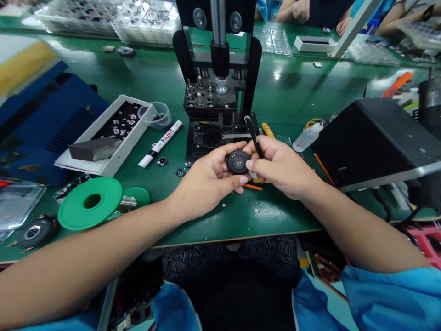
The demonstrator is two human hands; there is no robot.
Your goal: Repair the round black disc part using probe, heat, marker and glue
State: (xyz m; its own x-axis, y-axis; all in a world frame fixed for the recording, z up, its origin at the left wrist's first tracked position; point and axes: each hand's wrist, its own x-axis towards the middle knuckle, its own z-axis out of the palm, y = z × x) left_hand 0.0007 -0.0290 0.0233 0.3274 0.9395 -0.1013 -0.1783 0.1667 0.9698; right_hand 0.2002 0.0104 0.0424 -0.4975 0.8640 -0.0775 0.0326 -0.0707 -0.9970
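Between the fingers and thumb of my left hand point(210, 179) is a round black watch body point(234, 166), its face with a small shiny round centre turned up. My right hand point(279, 163) grips slim black tweezers point(254, 137), which point up and away from me. The right thumb also presses on the edge of the watch body. Both hands are closed and meet just in front of the black hand press point(217, 99). Small round parts point(180, 172) lie on the green bench to the left of my left hand.
To the left are a paint marker point(161, 143), a white tray point(113, 163) with a grey block, a clear cup point(159, 115) and a green spool point(90, 202). A dropper bottle point(308, 137) and a black box point(375, 138) stand right. Other people's hands point(301, 10) show across the bench.
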